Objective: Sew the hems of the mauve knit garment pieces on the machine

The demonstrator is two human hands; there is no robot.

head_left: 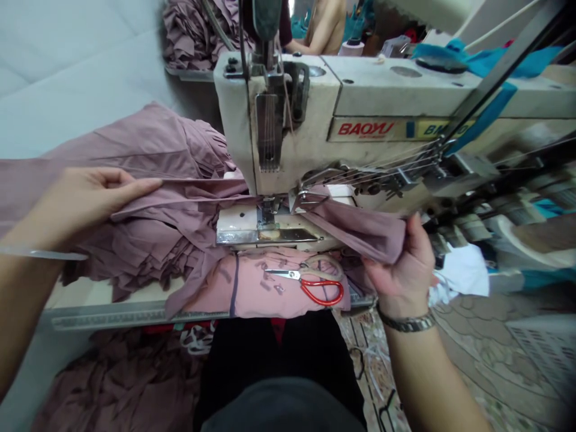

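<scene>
A cream sewing machine (360, 102) stands in front of me, with its needle and presser foot (269, 211) over a strip of mauve fabric (198, 192). My left hand (85, 201) lies on the fabric left of the needle, thumb and fingers pinched on a folded edge. My right hand (402, 270), with a watch on its wrist, grips the fabric's end (364, 231) right of the needle. Red-handled scissors (312, 285) lie on pink cloth (270, 288) just below the machine bed, between my hands.
A heap of mauve fabric (148, 144) lies behind my left hand, and more is piled on the floor (121, 384). Teal cloth (486, 60) drapes over the machine's right side. Another person's arm (321, 30) shows beyond the machine. The table's front edge (135, 312) runs below.
</scene>
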